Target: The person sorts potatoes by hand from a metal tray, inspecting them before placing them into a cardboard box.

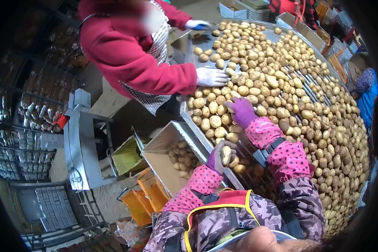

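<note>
My left hand (pixel 216 158), in a purple glove with a greyish palm, is closed around a potato (pixel 226 156) near the metal table's front rim. Further in, my right hand (pixel 242 111), also purple-gloved, reaches over the heap with fingers stretched out, touching potatoes (pixel 215 121). What lies under its palm is hidden. Loose potatoes cover the metal sorting table (pixel 200 41) around both hands. Below my left hand stands a cardboard-lined box (pixel 161 145) with several potatoes at its bottom.
Across the corner, a co-worker in a red top (pixel 134 63) rests a white-gloved hand (pixel 212 77) on the potatoes; the other glove (pixel 198 25) is at the far edge. Orange crates (pixel 137 206), a green-lined container (pixel 127 156) and a metal stand (pixel 77 149) are at left.
</note>
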{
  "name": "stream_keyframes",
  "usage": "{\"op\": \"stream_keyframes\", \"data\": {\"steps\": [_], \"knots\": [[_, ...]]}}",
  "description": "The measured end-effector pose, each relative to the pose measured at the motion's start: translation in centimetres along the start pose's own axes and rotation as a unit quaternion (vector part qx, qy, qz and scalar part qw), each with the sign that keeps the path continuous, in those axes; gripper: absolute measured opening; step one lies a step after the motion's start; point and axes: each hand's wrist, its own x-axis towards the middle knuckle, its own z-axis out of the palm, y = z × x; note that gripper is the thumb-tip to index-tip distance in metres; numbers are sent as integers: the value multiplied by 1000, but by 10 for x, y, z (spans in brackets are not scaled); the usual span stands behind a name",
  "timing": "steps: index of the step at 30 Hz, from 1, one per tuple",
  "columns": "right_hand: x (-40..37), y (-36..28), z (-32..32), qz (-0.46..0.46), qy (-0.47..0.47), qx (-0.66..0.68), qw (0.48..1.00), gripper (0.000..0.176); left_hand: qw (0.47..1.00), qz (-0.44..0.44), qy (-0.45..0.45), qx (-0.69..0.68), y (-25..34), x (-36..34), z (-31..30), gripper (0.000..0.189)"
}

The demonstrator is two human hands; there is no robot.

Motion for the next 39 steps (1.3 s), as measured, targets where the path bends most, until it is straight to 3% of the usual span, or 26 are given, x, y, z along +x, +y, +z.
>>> {"op": "stream_keyframes", "data": {"steps": [2, 4, 6, 8, 10, 12, 13, 14, 16, 18, 19, 20, 22, 24, 25, 26, 27, 28, 29, 30, 32, 34, 36, 37, 38, 39], "knots": [[0, -7, -7, 20, -2, 178, 984, 45, 1000, 6, -9, -28, 3, -13, -12, 48], [-22, -11, -4, -1, 8, 384, 923, 40, 992, 19, 34, -122, 10, -18, -7, 48], [-37, -41, -41, -26, -119, 334, 935, 42, 987, 14, -52, -151, 16, -28, -23, 61], [-20, -42, 1, -155, 94, 210, 961, 34, 986, 42, -89, -134, 17, -27, -23, 75], [8, -72, -3, -97, -108, -9, 989, 23, 986, 20, -111, -120, 23, -23, -23, 77], [14, -79, 43, -120, 15, -55, 991, 20, 993, 35, -40, -103, 10, -21, -35, 76], [23, -88, 34, -83, -106, -77, 988, 30, 994, 29, -30, -101, 10, -25, -36, 75], [30, -86, 37, -82, -147, -88, 982, 34, 995, 22, -17, -99, 10, -30, -37, 74], [15, -80, 27, -101, -96, -31, 990, 39, 984, 8, -27, -177, 9, -34, -51, 60], [-16, -65, 22, -54, 75, 115, 989, 34, 956, -2, -30, -292, 16, -28, -52, 53], [-31, -60, 15, -18, 143, 181, 973, 43, 947, 24, -12, -321, 20, -26, -42, 47], [-46, -56, -3, -11, 119, 216, 969, 44, 928, 34, -106, -356, 33, -27, -5, 47], [-66, -31, -15, -77, 87, 272, 955, 43, 924, -2, -142, -354, 41, -19, 15, 50], [-47, 23, -33, 0, 81, 264, 961, 42, 952, 12, -73, -297, 28, -5, 19, 47], [-37, 49, -25, 81, 244, 217, 942, 44, 958, 0, -58, -281, 21, 0, 25, 48], [-12, 100, -21, 56, 332, 164, 927, 48, 964, -10, -42, -264, 17, 2, 32, 49], [-2, 128, -35, 126, 312, -73, 939, 59, 963, -22, -56, -264, 16, 2, 41, 48], [10, 179, -16, 165, 273, -113, 941, 61, 944, -33, -99, -313, 13, 7, 42, 43], [11, 195, -18, 253, 126, -53, 958, 60, 956, 2, -93, -280, 8, 12, 40, 41], [15, 205, -15, 267, 79, -72, 958, 56, 965, 33, -87, -245, 4, 17, 39, 38], [5, 188, -27, 204, 114, -3, 972, 51, 973, 15, -49, -225, 18, 17, 50, 43], [-30, 157, -5, 122, 279, 113, 946, 47, 969, -19, 13, -245, 25, 28, 61, 54], [-67, 79, -40, 131, 167, 270, 939, 47, 955, -25, -44, -291, 31, 29, 72, 63], [-83, 43, -52, 129, 60, 308, 941, 46, 967, 1, -48, -252, 22, 41, 57, 63], [-92, 23, -58, 123, -46, 342, 930, 45, 976, 29, -53, -211, 14, 52, 42, 63], [-90, 24, -59, 105, -74, 332, 934, 43, 974, -8, -47, -222, 17, 47, 43, 63]]}}
